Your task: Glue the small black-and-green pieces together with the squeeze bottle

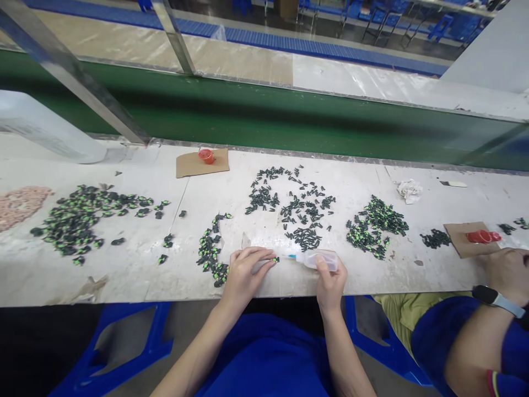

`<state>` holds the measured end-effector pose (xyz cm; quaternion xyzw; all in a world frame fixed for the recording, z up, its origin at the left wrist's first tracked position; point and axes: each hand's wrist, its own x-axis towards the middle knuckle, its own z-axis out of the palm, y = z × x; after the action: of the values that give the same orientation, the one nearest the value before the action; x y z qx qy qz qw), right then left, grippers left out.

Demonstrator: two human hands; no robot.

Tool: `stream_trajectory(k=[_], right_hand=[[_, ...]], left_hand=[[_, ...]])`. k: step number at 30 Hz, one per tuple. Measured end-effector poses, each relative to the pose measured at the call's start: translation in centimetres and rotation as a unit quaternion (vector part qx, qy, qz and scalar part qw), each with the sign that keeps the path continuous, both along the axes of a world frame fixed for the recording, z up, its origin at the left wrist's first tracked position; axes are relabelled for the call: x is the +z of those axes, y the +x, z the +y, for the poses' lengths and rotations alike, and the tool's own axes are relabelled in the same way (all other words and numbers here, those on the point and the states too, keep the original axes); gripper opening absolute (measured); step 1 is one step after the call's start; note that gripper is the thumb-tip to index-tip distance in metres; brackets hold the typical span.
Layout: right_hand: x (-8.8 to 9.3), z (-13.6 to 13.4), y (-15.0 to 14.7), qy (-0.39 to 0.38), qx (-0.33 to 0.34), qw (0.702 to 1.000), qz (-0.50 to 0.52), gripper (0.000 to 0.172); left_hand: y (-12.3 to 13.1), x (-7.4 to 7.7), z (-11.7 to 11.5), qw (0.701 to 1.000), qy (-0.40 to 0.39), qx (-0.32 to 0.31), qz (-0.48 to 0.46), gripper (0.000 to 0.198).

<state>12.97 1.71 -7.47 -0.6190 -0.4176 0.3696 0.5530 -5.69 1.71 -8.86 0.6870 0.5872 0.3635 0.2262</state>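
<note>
My left hand (244,271) pinches a small black-and-green part (274,259) at the near edge of the white table (132,259). My right hand (329,282) grips a small clear squeeze bottle (317,258) lying sideways, its blue nozzle tip touching that part. A curved row of black-and-green parts (211,251) lies just left of my left hand. A scatter of dark parts (293,207) lies beyond both hands.
More black-and-green piles sit at left (78,220) and right (374,226). A red cap rests on cardboard (202,162) at the back. A co-worker's hand (508,273) with a wristwatch is at right near another red cap (482,237). A green conveyor (264,116) runs behind.
</note>
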Motion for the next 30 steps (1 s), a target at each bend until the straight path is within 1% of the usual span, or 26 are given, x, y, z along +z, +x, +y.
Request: stream_trajectory(k=[3, 5, 7, 9, 11, 13, 14, 16, 18, 19, 21, 22, 23, 24, 26, 28, 30], right_hand=[[-0.2, -0.2, -0.1, 0.043, 0.020, 0.999, 0.024, 0.021], [-0.1, -0.3, -0.9, 0.064, 0.065, 0.996, 0.006, 0.025], [0.1, -0.3, -2.4, 0.076, 0.126, 0.989, -0.009, 0.031], [0.2, -0.1, -3.9, 0.069, 0.185, 0.980, -0.018, 0.035], [0.0, 0.3, -5.1, 0.059, 0.223, 0.973, -0.034, 0.034], [-0.3, 0.4, -5.4, 0.057, 0.241, 0.966, -0.072, 0.031], [-0.3, 0.4, -5.2, 0.061, 0.243, 0.963, -0.101, 0.030], [-0.4, 0.0, -4.0, 0.074, 0.233, 0.954, -0.170, 0.039], [-0.3, -0.4, -2.1, 0.088, 0.202, 0.946, -0.238, 0.047], [-0.3, -0.5, -1.0, 0.093, 0.180, 0.942, -0.266, 0.043], [-0.2, -0.3, 1.1, 0.101, 0.133, 0.933, -0.320, 0.024], [-0.2, -0.1, 2.1, 0.105, 0.118, 0.924, -0.349, 0.019], [-0.3, 0.3, 2.8, 0.111, 0.115, 0.913, -0.376, 0.019], [-0.3, 0.7, 3.4, 0.116, 0.122, 0.900, -0.402, 0.022], [-0.4, 1.6, 4.0, 0.122, 0.159, 0.873, -0.445, 0.024], [-0.3, 2.3, 4.1, 0.118, 0.193, 0.847, -0.481, 0.023], [0.0, 2.6, 4.2, 0.110, 0.213, 0.825, -0.512, 0.024]], left_hand=[[-0.4, 0.3, 0.0, 0.999, -0.004, -0.006, -0.052, 0.013], [-1.0, 0.6, -0.3, 0.995, -0.015, 0.012, -0.103, 0.016], [-1.9, 0.8, -0.7, 0.986, -0.040, 0.051, -0.153, 0.019], [-2.9, 1.1, -1.2, 0.974, -0.059, 0.103, -0.191, 0.024], [-3.9, 1.5, -1.5, 0.963, -0.072, 0.148, -0.213, 0.028], [-4.7, 2.0, -1.7, 0.956, -0.079, 0.177, -0.221, 0.029], [-4.9, 2.2, -1.7, 0.954, -0.079, 0.186, -0.223, 0.029], [-5.2, 2.6, -1.7, 0.951, -0.071, 0.198, -0.228, 0.028], [-5.1, 2.9, -1.7, 0.948, -0.061, 0.209, -0.233, 0.026], [-5.0, 3.1, -1.7, 0.947, -0.058, 0.210, -0.235, 0.025], [-4.7, 3.5, -1.8, 0.947, -0.054, 0.211, -0.236, 0.022], [-4.5, 3.7, -1.9, 0.947, -0.050, 0.213, -0.236, 0.021], [-4.4, 3.9, -1.9, 0.947, -0.047, 0.214, -0.235, 0.020], [-4.3, 4.1, -2.0, 0.946, -0.043, 0.218, -0.234, 0.019], [-4.2, 4.6, -2.2, 0.946, -0.030, 0.231, -0.228, 0.018], [-4.2, 5.1, -2.6, 0.946, -0.012, 0.242, -0.216, 0.017], [-4.2, 5.6, -2.9, 0.950, 0.007, 0.243, -0.199, 0.016]])
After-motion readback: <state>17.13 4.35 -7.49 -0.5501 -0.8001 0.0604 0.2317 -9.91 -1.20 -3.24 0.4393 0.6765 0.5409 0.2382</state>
